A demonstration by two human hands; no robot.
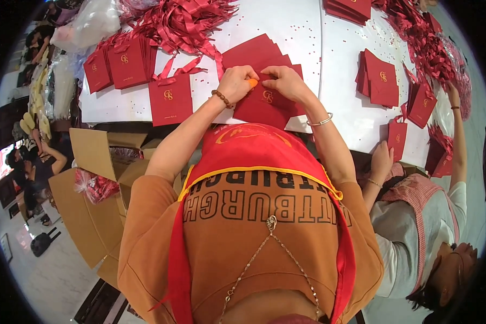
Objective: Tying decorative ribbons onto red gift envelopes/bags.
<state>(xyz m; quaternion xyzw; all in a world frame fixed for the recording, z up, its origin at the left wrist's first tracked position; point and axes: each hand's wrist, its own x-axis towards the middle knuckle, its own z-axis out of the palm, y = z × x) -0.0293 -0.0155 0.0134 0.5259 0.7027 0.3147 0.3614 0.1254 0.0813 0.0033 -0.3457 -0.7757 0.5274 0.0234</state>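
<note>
Fingers of the left hand, one digit capped by an orange finger cot, and those of the right hand bend toward each other at the upper edge of a dark-red paper gift bag on a white desk; whether either hand has it firmly grasped cannot be told. The bag, bearing a gold emblem, lies near the desk's front edge, just before a red apron, over more red bags fanned out behind it. A brown beaded bracelet circles the left wrist, a silver bangle the right. To the left, a ribbon-handled bag lies beside overlapping bags, near a heap of red ribbons. At right, a co-worker's hand touches a small red bag. An open cardboard box stands at lower left.
</note>
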